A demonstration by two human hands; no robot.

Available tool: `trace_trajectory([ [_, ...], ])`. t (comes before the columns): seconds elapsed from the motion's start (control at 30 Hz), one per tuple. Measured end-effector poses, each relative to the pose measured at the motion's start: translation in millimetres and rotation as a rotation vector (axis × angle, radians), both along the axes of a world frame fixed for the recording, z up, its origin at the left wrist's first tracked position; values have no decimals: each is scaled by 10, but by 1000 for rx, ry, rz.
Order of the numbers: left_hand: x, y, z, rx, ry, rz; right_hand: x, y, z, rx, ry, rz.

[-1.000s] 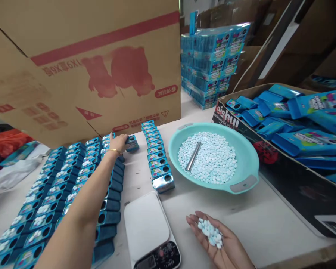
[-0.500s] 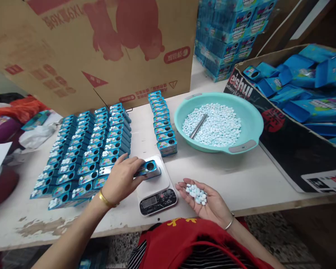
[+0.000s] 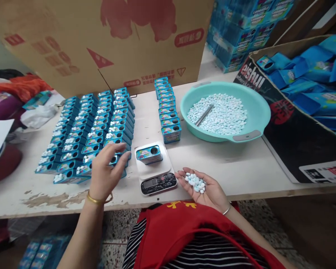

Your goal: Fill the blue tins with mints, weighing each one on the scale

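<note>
A small blue tin (image 3: 149, 154) with a round hole lies on the white digital scale (image 3: 156, 173). My left hand (image 3: 105, 172) hovers just left of the scale, fingers spread and holding nothing, over the near end of several rows of filled blue tins (image 3: 89, 130). My right hand (image 3: 203, 188) rests palm up at the table edge, right of the scale, cupping a small heap of pale blue and white tablets (image 3: 196, 182). A short row of empty tins (image 3: 167, 110) stands behind the scale.
A teal basin (image 3: 257, 108) of tablets with a metal scoop (image 3: 204, 115) sits at the right. Behind stands a large cardboard box (image 3: 106, 41); an open carton of blue packets (image 3: 308, 82) and stacked blue packs (image 3: 240, 30) lie right. Clothing (image 3: 19, 89) lies left.
My left hand carried a tin from the far rows to the scale, set it down and let go, drawing back left. The right hand kept its tablets.
</note>
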State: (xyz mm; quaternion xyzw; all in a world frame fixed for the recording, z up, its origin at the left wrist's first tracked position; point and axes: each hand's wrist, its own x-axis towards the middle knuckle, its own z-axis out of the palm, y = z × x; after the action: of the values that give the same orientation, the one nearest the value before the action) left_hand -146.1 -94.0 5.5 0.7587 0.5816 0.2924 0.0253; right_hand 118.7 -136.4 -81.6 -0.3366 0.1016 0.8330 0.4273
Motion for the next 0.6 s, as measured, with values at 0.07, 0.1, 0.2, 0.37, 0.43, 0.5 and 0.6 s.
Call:
trace_trajectory([
  [0.07,-73,-66,-30,7,-53,78,-7,3,7,-14,-23,6],
  [0.1,-105,-93,-50,-1,-70,105,-14,6,9,-18,-31,10],
  [0.2,-168,-146,-114,-44,-97,142,-34,13,7,-23,-37,20],
  [0.37,-181,-156,-207,-102,-109,149,-51,16,-37,1,-16,26],
  [0.43,-168,-142,-244,-128,-121,135,-53,17,-58,8,-7,26],
  [0.5,-143,-120,-277,-151,-130,109,-58,22,-69,0,-8,29],
  [0.6,-86,-78,-307,-162,-130,50,-69,36,-64,-23,-21,32],
])
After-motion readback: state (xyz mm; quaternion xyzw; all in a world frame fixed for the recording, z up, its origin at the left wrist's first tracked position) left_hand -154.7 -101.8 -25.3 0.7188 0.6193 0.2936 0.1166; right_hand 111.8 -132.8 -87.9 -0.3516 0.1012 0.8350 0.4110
